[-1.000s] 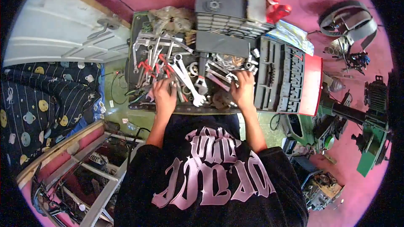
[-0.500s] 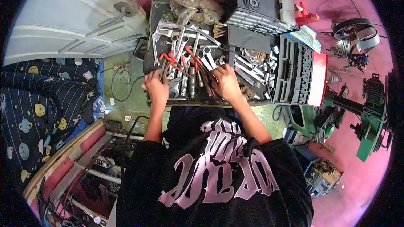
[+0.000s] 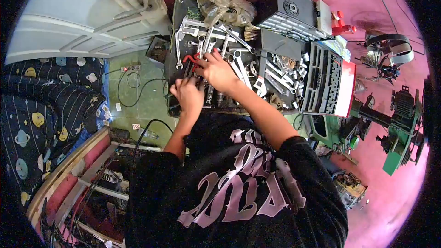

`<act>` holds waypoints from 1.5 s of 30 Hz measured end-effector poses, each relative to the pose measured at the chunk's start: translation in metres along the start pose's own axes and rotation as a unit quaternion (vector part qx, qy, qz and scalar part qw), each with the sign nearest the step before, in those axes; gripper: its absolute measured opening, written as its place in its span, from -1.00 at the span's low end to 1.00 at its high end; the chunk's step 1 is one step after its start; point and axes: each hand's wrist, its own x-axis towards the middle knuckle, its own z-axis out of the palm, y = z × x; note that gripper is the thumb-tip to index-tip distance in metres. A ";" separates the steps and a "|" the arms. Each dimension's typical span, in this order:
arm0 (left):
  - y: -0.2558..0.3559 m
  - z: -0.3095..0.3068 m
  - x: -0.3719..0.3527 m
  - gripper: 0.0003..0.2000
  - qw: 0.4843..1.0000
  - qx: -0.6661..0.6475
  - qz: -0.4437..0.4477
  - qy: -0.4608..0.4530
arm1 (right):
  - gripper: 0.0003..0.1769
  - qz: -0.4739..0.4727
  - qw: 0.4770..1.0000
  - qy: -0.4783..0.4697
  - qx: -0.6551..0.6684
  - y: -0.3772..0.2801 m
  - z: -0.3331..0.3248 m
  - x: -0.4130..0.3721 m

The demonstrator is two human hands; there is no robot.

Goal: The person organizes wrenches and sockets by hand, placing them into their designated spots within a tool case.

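Note:
My right hand [image 3: 219,74] reaches across to the left over the spread of tools. Its bent fingers close at the red-handled pliers [image 3: 190,58], and their lower part is hidden under the hand. Close by on the left, my left hand [image 3: 189,95] is curled among dark tools near the table's front edge; what its fingers hold is hidden. A combination wrench [image 3: 178,48] lies left of the pliers, beside a caliper [image 3: 190,24]. More wrenches [image 3: 240,69] lie right of my right hand, with an adjustable wrench [image 3: 260,85] beyond them.
Sockets [image 3: 301,85] lie at the table's right, next to an open black tool case [image 3: 321,80]. A plastic bag [image 3: 225,7] and a black box [image 3: 294,11] stand at the back. A door [image 3: 101,14] is left; green machinery [image 3: 397,142] stands right.
My right hand has moved left from the dark tools at the middle to the red-handled pliers, close to my left hand. The view has shifted slightly.

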 end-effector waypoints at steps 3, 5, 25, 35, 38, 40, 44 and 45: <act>0.019 0.010 -0.008 -0.73 1.000 -0.003 -0.020 -0.001 | -0.66 0.000 0.998 -0.057 0.018 0.008 0.006 0.019; 0.020 0.019 -0.005 -0.70 1.000 0.000 -0.012 0.007 | -0.69 -0.017 0.998 -0.060 -0.012 0.010 0.011 0.025; 0.027 0.031 0.010 -0.74 0.991 -0.076 -0.113 0.005 | -0.75 -0.064 0.995 -0.009 -0.081 0.018 0.017 0.033; 0.038 -0.005 0.005 -0.82 0.998 -0.042 -0.030 0.038 | -0.72 0.053 0.995 0.080 0.030 0.045 -0.017 -0.023; 0.049 -0.015 0.004 -0.84 0.997 -0.063 0.030 0.026 | -0.68 0.089 0.981 0.158 0.068 0.053 -0.031 -0.051; 0.056 -0.018 0.003 -0.85 0.996 -0.069 0.053 0.012 | -0.68 0.125 0.976 0.162 0.070 0.059 -0.039 -0.071; 0.082 -0.021 -0.002 -0.85 0.990 -0.079 0.119 0.003 | -0.66 0.194 0.956 0.201 0.091 0.067 -0.054 -0.118; 0.090 -0.019 -0.003 -0.84 0.988 -0.072 0.136 -0.002 | -0.66 0.219 0.954 0.188 0.085 0.071 -0.052 -0.132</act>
